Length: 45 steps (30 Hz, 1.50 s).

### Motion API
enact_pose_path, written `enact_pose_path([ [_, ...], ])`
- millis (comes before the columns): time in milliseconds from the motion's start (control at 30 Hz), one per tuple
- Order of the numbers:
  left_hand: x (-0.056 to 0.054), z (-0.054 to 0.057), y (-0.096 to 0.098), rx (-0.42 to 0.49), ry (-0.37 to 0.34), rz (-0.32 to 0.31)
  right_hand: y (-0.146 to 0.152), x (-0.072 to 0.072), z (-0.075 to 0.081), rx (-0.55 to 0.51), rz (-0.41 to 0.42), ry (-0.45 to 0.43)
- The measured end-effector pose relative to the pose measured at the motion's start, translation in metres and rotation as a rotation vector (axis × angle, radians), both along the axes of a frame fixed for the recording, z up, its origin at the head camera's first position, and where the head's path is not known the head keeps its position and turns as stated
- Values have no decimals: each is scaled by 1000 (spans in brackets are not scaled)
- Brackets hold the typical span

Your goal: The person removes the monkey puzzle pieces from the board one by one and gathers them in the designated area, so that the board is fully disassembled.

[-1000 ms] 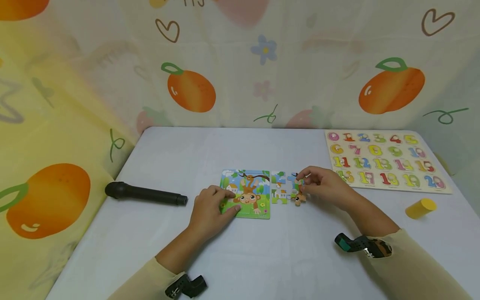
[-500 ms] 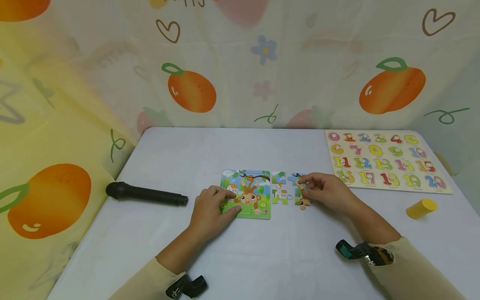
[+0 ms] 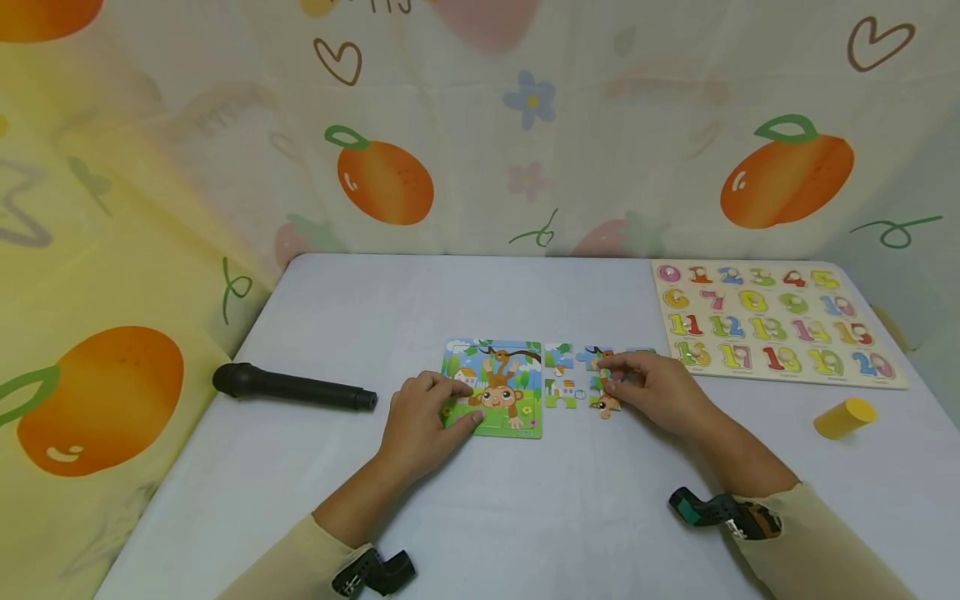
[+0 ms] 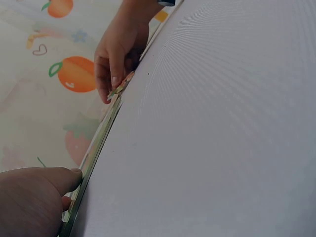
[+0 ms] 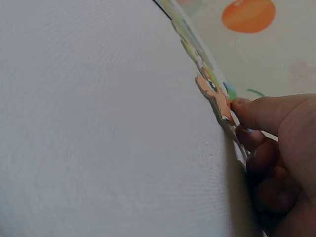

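In the head view a monkey puzzle (image 3: 498, 392) in a square board lies mid-table. My left hand (image 3: 423, 425) rests on its left side, thumb and index finger spread over the picture. Just right of the board are two loose sky-and-house puzzle pieces (image 3: 559, 393). Further right stands a short column of pieces, with a monkey-face piece (image 3: 606, 407) at its near end. My right hand (image 3: 660, 392) pinches at this column with thumb and fingertips. In the right wrist view the thumb (image 5: 254, 111) presses on the monkey-face piece's edge. Another piece (image 3: 641, 350) shows partly behind the right hand.
A black microphone (image 3: 292, 387) lies to the left. A wooden number board (image 3: 772, 325) sits at the back right, close behind the right hand. Near the right edge lies a yellow cylinder (image 3: 844, 417). Patterned cloth (image 3: 465, 125) hangs behind the white table (image 3: 525, 517).
The column of pieces has shifted slightly right with my right hand, away from the two house pieces. The hand has lowered, and a piece behind it has come into view. My left hand stays put.
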<state>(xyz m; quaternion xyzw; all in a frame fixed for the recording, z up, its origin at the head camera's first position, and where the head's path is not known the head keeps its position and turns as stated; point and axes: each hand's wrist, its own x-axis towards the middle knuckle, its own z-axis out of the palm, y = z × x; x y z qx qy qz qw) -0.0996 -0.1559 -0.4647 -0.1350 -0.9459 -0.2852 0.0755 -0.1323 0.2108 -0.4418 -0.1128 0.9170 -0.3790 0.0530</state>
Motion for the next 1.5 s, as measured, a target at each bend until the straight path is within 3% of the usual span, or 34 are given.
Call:
enact_pose_path([
  [333, -1, 0, 0, 4, 11, -10, 2, -1, -1, 90, 38, 73],
  [600, 1, 2, 0, 6, 13, -7, 1, 1, -1, 97, 60, 94],
  [833, 1, 1, 0, 15, 3, -1, 5, 0, 1, 17, 47, 15],
  [1033, 1, 3, 1, 30, -9, 16, 6, -1, 12, -73, 44, -80],
  [1167, 1, 5, 2, 55, -7, 21, 3, -6, 19, -73, 56, -93],
  [1500, -2, 7, 14, 56, 12, -41, -16, -22, 22, -84, 187, -95],
])
